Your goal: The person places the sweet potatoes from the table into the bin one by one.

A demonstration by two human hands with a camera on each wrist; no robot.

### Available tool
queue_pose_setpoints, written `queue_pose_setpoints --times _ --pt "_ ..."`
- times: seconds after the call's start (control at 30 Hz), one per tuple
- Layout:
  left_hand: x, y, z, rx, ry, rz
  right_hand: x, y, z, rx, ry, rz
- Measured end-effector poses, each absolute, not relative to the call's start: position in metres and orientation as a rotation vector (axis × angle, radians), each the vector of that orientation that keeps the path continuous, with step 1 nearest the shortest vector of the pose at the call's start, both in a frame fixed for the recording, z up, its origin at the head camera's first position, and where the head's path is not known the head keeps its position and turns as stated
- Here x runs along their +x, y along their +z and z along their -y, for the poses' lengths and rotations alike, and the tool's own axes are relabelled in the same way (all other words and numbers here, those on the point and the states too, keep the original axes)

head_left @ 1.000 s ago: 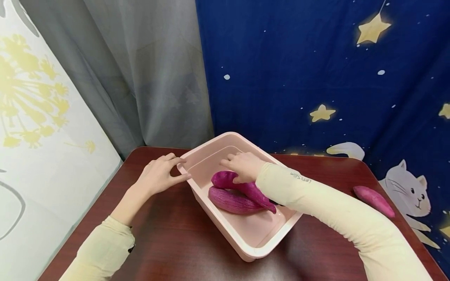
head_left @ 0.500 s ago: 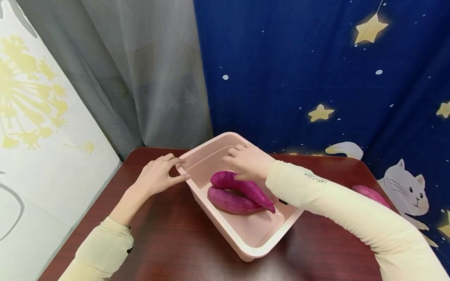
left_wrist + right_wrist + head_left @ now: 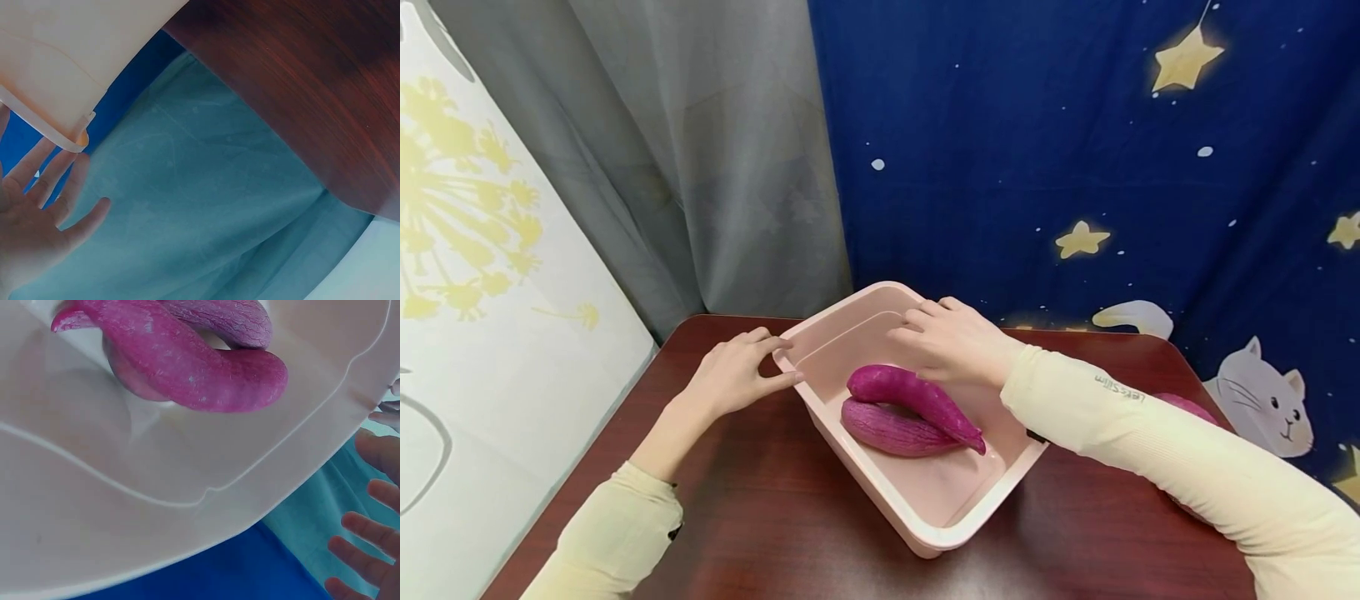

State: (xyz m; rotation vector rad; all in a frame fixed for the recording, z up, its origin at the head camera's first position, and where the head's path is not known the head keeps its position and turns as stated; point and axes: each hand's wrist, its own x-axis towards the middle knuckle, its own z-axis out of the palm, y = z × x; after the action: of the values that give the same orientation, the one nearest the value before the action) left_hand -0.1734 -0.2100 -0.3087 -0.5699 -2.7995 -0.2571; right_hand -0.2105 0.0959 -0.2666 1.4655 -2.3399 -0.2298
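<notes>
A pink plastic basin (image 3: 936, 537) stands on the table with purple sweet potatoes inside. A smooth, curved sweet potato (image 3: 917, 396) lies against a rougher, wrinkled sweet potato (image 3: 887, 429). In the right wrist view, a paler rounded part shows under the smooth sweet potato (image 3: 206, 378); I cannot tell whether it is separate. My left hand (image 3: 733, 371) touches the basin's left corner, thumb and fingers extended at the rim; the left wrist view shows spread fingers (image 3: 40, 181) there. My right hand (image 3: 958, 342) hovers over the basin's far right side, fingers loosely bent, holding nothing.
Another pink-purple sweet potato (image 3: 1187, 407) lies on the dark red wooden table (image 3: 760, 500) to the right, mostly hidden behind my right sleeve (image 3: 1150, 442). Grey and blue curtains (image 3: 970, 167) hang behind the table's far edge. A white patterned cloth (image 3: 490, 350) is on the left.
My right hand has moved right and slightly farther back, away from the smooth sweet potato, and its sleeve now covers most of the one on the table. My left hand stays at the rim.
</notes>
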Motion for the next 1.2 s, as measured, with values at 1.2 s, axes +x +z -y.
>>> queue_pose_setpoints --times 1.2 --pt "-0.174 -0.309 0.208 -0.567 -0.256 2.800 -0.185 -0.237 -0.165 1.379 -0.194 2.174"
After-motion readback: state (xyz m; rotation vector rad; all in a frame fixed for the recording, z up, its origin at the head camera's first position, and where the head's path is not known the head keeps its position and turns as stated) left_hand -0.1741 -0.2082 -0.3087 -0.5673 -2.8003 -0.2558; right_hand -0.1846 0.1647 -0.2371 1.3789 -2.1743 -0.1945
